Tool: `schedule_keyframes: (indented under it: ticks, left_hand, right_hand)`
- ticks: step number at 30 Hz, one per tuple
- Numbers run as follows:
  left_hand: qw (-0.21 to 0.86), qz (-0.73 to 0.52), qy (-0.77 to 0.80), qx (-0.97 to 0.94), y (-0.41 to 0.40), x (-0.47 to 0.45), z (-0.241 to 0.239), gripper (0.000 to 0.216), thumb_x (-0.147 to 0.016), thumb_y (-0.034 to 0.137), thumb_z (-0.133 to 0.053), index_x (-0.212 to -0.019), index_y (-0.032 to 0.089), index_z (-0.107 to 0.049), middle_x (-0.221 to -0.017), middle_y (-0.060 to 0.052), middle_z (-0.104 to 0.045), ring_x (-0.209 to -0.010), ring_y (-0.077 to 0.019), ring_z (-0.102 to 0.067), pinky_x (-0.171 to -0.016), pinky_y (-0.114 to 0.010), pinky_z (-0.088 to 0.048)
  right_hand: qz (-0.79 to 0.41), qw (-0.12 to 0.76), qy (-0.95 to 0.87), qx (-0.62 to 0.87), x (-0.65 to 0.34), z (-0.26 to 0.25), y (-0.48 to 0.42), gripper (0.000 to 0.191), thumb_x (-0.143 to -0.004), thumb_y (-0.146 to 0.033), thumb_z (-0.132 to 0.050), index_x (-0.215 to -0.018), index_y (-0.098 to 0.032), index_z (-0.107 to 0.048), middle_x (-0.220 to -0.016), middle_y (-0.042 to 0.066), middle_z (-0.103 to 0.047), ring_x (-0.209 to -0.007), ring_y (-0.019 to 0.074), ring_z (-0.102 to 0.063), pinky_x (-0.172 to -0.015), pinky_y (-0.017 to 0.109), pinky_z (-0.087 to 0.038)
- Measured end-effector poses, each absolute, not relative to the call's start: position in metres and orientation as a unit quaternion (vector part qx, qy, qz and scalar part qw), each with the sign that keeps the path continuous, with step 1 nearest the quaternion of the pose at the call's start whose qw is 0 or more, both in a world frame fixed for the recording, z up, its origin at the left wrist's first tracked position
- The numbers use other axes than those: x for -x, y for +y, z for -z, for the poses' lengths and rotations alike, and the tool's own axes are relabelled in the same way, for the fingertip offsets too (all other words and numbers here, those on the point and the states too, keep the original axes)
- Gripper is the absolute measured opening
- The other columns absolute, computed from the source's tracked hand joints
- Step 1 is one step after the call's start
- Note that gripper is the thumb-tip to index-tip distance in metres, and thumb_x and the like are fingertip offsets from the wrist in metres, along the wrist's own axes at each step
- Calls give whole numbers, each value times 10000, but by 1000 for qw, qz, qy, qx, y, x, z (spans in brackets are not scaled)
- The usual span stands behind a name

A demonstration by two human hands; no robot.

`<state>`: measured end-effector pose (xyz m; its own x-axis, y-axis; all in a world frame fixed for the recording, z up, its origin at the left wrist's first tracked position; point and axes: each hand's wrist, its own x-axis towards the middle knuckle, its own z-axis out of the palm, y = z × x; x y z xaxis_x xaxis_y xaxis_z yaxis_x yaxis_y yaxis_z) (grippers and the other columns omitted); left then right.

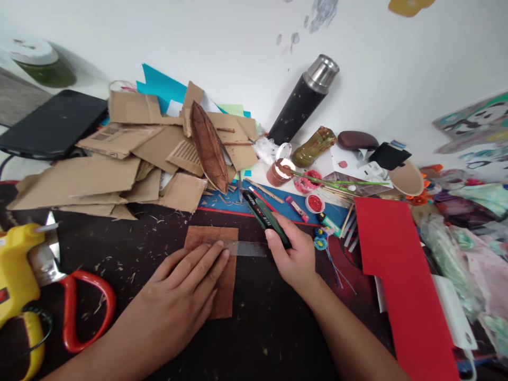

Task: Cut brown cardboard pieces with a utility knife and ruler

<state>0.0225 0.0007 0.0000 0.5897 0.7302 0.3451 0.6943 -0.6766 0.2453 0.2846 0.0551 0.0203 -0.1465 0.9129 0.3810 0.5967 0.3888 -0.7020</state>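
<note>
My left hand point(190, 283) lies flat, fingers stretched out, pressing a clear ruler point(250, 248) onto a brown-painted piece of cardboard point(226, 296). The ruler crosses the piece and sticks out past its right edge. In my right hand point(293, 254) is a dark green utility knife point(265, 214), held up to the right of the cardboard, with its front end pointing away from me. Whether its blade is out, I cannot tell for certain. Beyond both hands, a brown boat-shaped cardboard form point(208, 148) leans on the scrap pile.
Cardboard scraps point(103, 174) are heaped at the back left. Red-handled scissors point(107, 296) and a yellow glue gun point(18, 264) lie at the left. A black thermos point(297, 106), paint pots point(281, 172) and red card point(400, 264) are at the back and right.
</note>
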Motion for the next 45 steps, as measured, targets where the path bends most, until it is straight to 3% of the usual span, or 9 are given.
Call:
schedule_keyframes:
  ticks: [6, 14, 27, 36, 45]
  left_hand:
    - [53, -215, 394, -892, 2, -20, 1, 556, -1152, 386, -389, -1637, 169, -552, -1502, -131, -742, -1380, -297, -628, -1192, -465, -384]
    - [63, -224, 362, -903, 9, -10, -1, 693, -1158, 374, -359, -1797, 210, -145, -1483, -94, -761, -1322, -281, -655, -1151, -456, -414]
    - [62, -222, 370, -900, 8, -14, -2, 630, -1162, 373, -355, -1762, 184, -313, -1520, -110, -740, -1343, -281, -657, -1138, -461, -411]
    - [68, -229, 383, -892, 6, -15, -1, 633, -1149, 376, -396, -1755, 202, -344, -1444, -105, -777, -1316, -287, -671, -1166, -458, -422]
    - [70, -225, 380, -894, 6, -15, -1, 681, -1157, 383, -380, -1788, 207, -193, -1490, -106, -757, -1324, -293, -671, -1151, -468, -422]
  right_hand:
    - [-209, 404, -726, 515, -283, -19, 63, 268, -1065, -226, -637, -1296, -238, -773, -1179, 51, -865, -1026, 220, -841, -918, 315, -672]
    - [-198, 398, -719, 534, -282, -18, 58, 289, -1069, -268, -637, -1319, -247, -779, -1165, 55, -867, -1001, 238, -845, -904, 348, -686]
    - [-199, 396, -721, 533, -281, -19, 59, 284, -1068, -275, -639, -1308, -222, -782, -1150, 68, -867, -994, 240, -842, -886, 345, -684]
    - [-189, 390, -719, 543, -282, -20, 62, 279, -1061, -288, -628, -1281, -251, -796, -1068, 41, -864, -885, 224, -824, -827, 350, -691]
    - [-190, 389, -720, 542, -283, -21, 62, 296, -1062, -288, -632, -1311, -259, -790, -1130, 46, -865, -953, 235, -834, -883, 371, -693]
